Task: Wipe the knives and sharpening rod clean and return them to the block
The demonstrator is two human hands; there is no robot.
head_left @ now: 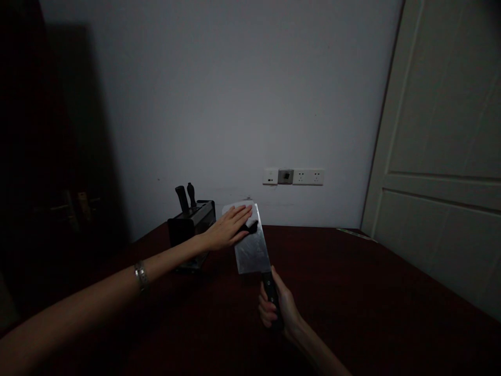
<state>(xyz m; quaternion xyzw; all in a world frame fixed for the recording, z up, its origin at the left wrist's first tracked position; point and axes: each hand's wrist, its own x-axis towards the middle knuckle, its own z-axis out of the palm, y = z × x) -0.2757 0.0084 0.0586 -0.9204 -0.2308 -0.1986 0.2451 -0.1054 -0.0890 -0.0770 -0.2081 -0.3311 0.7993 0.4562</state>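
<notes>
A cleaver [252,254] with a broad metal blade is held up over the dark table, its blade tilted up and to the left. My right hand [277,303] is wrapped round its black handle [270,290]. Across the upper blade lies my left hand [230,225], fingers stretched, pressing what looks like a white and black cloth [252,227] against the metal. Most of this cloth is hidden under the hand. Just left of the blade stands a dark knife block [182,230] with two black handles [187,196] sticking up.
The dark red table [313,271] reaches back to a pale wall [235,104] with sockets and a switch [293,176]. A white panelled door [442,156] is on the right. A thin flat strip [356,234] lies at the table's back right edge.
</notes>
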